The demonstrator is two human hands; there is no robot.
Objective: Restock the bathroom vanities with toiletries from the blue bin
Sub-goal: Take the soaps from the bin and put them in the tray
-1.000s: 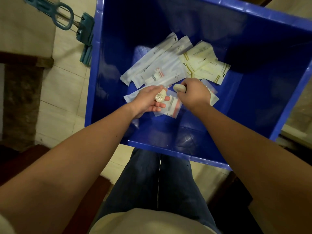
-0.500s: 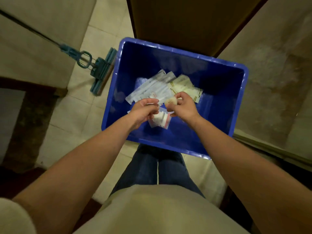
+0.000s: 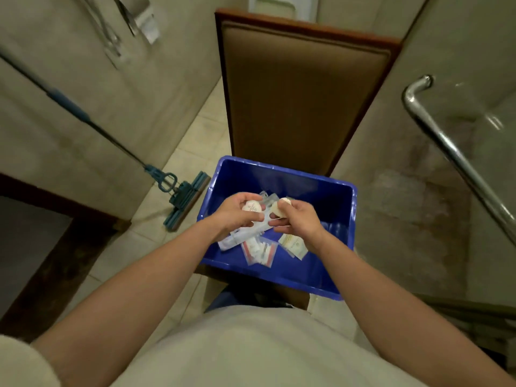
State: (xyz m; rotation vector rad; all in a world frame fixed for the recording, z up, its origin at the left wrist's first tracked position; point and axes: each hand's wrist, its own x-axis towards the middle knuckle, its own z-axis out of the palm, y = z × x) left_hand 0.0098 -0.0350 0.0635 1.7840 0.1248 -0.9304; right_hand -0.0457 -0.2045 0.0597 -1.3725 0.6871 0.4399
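Left hand (image 3: 234, 217) and right hand (image 3: 301, 219) lift higher above the blue bin (image 3: 321, 201) than half a second ago.
The bin sits on a brown chair (image 3: 301, 93), loose sachets (image 3: 259, 251) on its floor. The left hand curls round a white soap (image 3: 252, 207) and long clear packets (image 3: 239, 237); the right pinches a second soap (image 3: 277, 208). A mop (image 3: 184, 199) leans on the wall (image 3: 125, 93) nearby.

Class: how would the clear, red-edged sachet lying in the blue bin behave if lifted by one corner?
Probably floppy: the clear red-edged plastic sachet looks thin and crinkled. Likely light, being flat. On the blue plastic bin's glossy floor it might slide, not roll.
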